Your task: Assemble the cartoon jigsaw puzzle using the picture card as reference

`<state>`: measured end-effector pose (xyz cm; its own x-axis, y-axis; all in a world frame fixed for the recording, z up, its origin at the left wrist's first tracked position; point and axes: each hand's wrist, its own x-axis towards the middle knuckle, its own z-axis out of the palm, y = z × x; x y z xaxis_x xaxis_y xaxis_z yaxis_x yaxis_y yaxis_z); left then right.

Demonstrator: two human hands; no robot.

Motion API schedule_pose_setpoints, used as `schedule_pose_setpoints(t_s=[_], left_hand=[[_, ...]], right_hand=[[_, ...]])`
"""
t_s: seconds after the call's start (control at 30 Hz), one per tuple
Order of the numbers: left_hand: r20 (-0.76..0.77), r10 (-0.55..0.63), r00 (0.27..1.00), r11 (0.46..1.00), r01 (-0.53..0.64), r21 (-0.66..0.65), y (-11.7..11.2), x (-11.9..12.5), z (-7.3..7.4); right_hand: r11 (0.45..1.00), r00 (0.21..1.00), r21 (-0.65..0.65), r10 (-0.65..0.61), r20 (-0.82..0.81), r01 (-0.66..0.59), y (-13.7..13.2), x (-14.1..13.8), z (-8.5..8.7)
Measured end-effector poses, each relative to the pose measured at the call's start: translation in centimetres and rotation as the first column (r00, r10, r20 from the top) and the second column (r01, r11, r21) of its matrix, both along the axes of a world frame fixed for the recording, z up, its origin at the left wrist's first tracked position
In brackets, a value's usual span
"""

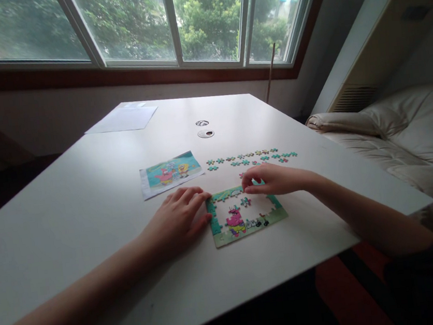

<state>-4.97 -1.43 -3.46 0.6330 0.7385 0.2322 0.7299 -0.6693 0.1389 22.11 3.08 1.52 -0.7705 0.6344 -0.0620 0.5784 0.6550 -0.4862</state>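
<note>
The partly joined jigsaw point(236, 222) lies flat on the desk point(106, 196) — likely light and apt to split, best held by its border point(215, 225), where the left hand point(182, 209) rests unclenched — while I cannot tell whether the right hand point(271, 178), fingers curled, pinches anything.

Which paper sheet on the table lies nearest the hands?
The picture sheet, just beyond the left hand; its colourful print sets it apart from the plain-looking white paper farther back.

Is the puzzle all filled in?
No, only partly: the puzzle has a big white gap inside, and loose pieces lie beyond it on the table.
</note>
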Motion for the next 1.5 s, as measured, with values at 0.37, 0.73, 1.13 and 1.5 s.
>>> schedule_pose_setpoints(t_s=[0.37,0.73,1.13,1.5], left_hand=[[-0.010,0.001,1.000,1.000,-0.001,-0.007,0.0,0.1,0.1],[-0.007,-0.004,1.000,1.000,0.004,-0.001,0.1,0.0,0.1],[-0.016,-0.008,1.000,1.000,0.008,-0.004,0.1,0.0,0.0],[-0.013,-0.009,1.000,1.000,0.009,0.005,0.1,0.0,0.1]], right_hand=[[0.994,0.994,0.023,0.106,0.024,-0.106,0.1,-0.1,-0.7],[0.988,0.987,-0.026,0.155,0.051,-0.154,0.0,0.1,0.2],[0.990,0.986,-0.070,0.127,0.111,-0.120,-0.2,0.0,0.2],[0.988,0.994,-0.139,0.083,0.069,-0.073,-0.2,-0.1,-0.1]])
